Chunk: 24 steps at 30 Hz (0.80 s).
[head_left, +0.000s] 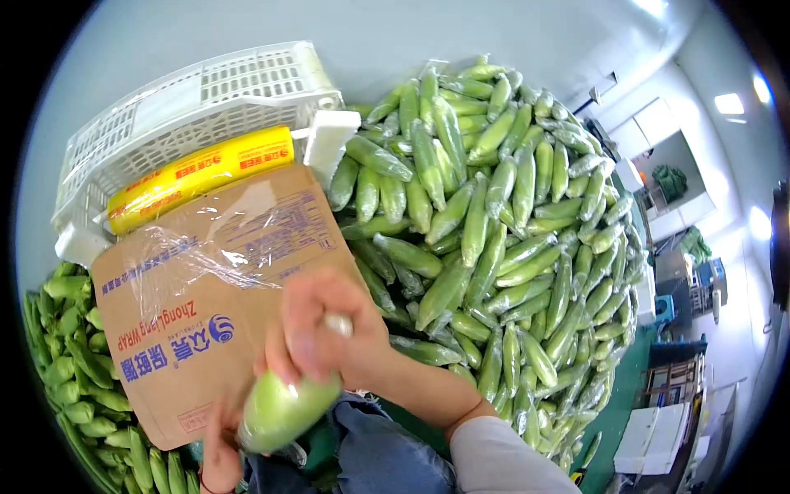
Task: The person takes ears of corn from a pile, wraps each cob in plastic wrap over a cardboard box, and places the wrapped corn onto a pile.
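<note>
A pale green ear of corn in its husk [288,412], with shiny film around it, is tilted over my lap. My right hand [325,329] is closed round its upper end, where bunched whitish film shows between the fingers. At the lower left side of the corn is my left hand [220,445], blurred, its grip partly hidden. Just beyond lies a brown cardboard sheet [222,329] with clear film [197,255] across its top. A yellow film roll [202,177] is mounted on white holders behind the cardboard.
Film-wrapped corn [494,239] is heaped high on the right. Unwrapped green corn [82,354] lies in a pile at the left. Behind the roll stands a white slotted crate [197,99]. White boxes [654,436] are at the far right.
</note>
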Motion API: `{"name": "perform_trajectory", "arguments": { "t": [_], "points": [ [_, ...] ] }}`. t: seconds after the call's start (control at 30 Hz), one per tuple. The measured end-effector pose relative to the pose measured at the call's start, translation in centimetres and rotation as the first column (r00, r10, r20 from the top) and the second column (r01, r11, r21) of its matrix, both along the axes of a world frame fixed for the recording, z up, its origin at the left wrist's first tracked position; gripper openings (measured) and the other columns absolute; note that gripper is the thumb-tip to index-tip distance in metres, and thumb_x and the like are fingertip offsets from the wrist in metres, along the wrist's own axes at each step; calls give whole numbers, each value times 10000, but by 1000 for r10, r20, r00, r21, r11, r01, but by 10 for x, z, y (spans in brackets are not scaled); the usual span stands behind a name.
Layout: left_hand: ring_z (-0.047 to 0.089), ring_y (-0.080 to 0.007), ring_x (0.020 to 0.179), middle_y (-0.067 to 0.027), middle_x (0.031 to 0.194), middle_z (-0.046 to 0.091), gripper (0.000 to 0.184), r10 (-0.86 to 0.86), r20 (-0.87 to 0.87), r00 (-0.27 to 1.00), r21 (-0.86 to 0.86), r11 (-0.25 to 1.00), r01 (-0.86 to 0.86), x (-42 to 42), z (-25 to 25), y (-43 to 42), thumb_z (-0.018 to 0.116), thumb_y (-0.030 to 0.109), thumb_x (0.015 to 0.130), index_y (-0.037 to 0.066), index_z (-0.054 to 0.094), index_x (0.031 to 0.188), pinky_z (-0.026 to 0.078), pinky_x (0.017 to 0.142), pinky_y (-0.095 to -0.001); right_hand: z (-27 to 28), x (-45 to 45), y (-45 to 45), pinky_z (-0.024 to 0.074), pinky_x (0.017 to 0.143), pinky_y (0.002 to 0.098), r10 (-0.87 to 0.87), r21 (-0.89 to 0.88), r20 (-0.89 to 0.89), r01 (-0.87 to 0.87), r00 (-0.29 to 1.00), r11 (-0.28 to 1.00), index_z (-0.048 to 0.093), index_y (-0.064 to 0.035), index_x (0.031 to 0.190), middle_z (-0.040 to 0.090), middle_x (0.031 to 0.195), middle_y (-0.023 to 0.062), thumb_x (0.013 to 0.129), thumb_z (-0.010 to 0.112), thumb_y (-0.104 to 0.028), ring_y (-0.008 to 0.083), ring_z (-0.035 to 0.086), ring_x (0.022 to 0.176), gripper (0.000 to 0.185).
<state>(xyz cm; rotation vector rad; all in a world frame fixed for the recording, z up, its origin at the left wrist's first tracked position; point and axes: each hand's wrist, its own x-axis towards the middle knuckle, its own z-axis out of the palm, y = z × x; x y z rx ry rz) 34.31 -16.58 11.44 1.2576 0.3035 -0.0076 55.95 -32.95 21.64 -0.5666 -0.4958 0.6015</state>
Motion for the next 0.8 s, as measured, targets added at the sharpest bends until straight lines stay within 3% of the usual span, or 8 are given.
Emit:
{"name": "perform_trajectory", "arguments": {
  "t": [0.07,0.2,0.27,0.4,0.53,0.67,0.73,0.8],
  "points": [
    [661,-213,708,-192,1088,611,670,-106,277,955,586,806,-80,-2,-2,4,599,179,909,-29,269,1454,547,602,-314,-5,6,3,521,798,451,-197,-4,-66,198,978,980,450,-88,1281,592,919,85,892,671,-271,247,616,757,483],
    [633,-379,892,-218,1109,587,718,-239,346,907,831,527,-178,83,44,-29,759,200,778,53,427,1398,529,742,-407,-56,-37,9,531,825,414,-510,-310,-6,483,860,819,398,-48,1318,568,1161,131,870,677,-345,265,627,959,605],
    [611,-398,974,-212,1189,562,709,-353,125,927,869,490,69,115,59,-44,745,187,785,71,429,1409,514,815,-434,-86,-46,-2,531,801,390,-479,-556,218,512,850,655,466,3,1224,581,1181,147,893,635,-341,236,625,971,506],
    [532,-403,1154,-208,1330,490,716,-417,108,902,932,358,53,117,42,-40,734,176,786,97,427,1428,464,953,-450,-89,29,-103,515,760,409,-663,-583,-329,407,672,703,549,-14,1060,605,950,128,924,562,-362,233,599,869,374],
    [364,-379,1352,-203,1443,401,612,-117,-43,992,882,462,93,60,7,17,581,7,817,-9,416,1406,286,1124,-413,-7,171,-249,502,577,344,-868,-551,290,812,403,192,539,-49,976,592,765,79,940,578,-306,204,595,652,262],
    [363,-370,1353,-208,1444,404,568,132,-3,991,983,184,-22,15,-15,55,515,-52,826,-25,433,1387,266,1133,-424,68,325,-395,485,538,274,-968,-252,246,960,-58,-121,477,20,1155,588,1063,175,908,641,-211,207,593,717,376],
    [363,-374,1353,-207,1453,395,586,236,44,971,994,90,-67,-3,-32,65,550,-46,801,-4,457,1378,266,1132,-429,62,338,-378,483,605,274,-993,-270,37,955,-116,-121,467,19,1169,533,1166,172,922,628,-233,209,586,816,388],
    [382,-389,1336,-200,1464,393,676,325,29,945,999,20,-37,3,-16,59,655,-24,716,37,489,1368,299,1118,-434,23,293,-279,471,690,284,-919,-235,353,967,175,94,497,0,1164,577,1071,122,935,618,-250,190,579,836,359]
  ]
}}
